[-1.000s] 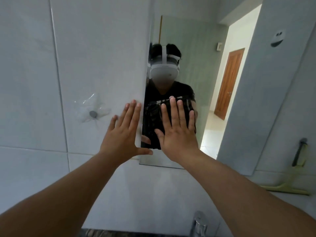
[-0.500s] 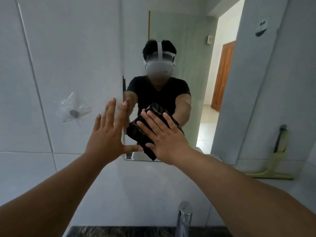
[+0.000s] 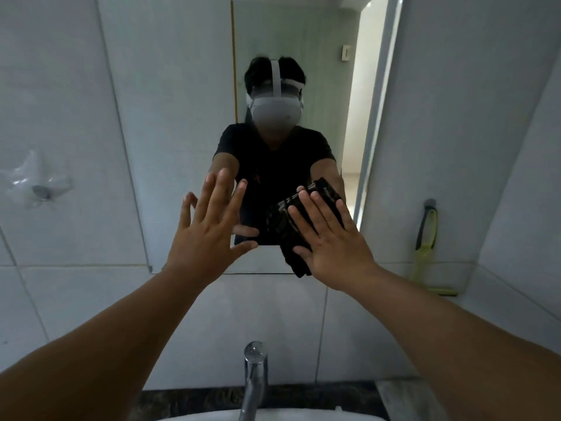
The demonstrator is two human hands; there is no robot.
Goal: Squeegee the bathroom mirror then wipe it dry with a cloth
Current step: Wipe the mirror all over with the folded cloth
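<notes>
The wall mirror (image 3: 170,117) fills the middle of the view and reflects me. My right hand (image 3: 329,241) lies flat, fingers spread, and presses a dark crumpled cloth (image 3: 280,218) against the mirror's lower right part. The cloth hangs a little past the mirror's bottom edge. My left hand (image 3: 209,232) is flat against the lower glass to the left of the cloth, fingers apart and holding nothing. A yellow-green squeegee (image 3: 426,238) with a dark handle leans upright on the tiled wall at the right, apart from both hands.
A chrome faucet (image 3: 255,372) rises below the mirror over the white sink rim (image 3: 273,416). A clear suction hook (image 3: 41,191) sticks to the tiles at the left. A tiled ledge (image 3: 501,293) holds the squeegee's blade end. The mirror reflects an open doorway.
My right hand has slid the cloth rightward along the lower mirror. My view has swung left, facing the mirror squarely, and my left hand now rests on the glass rather than at its edge.
</notes>
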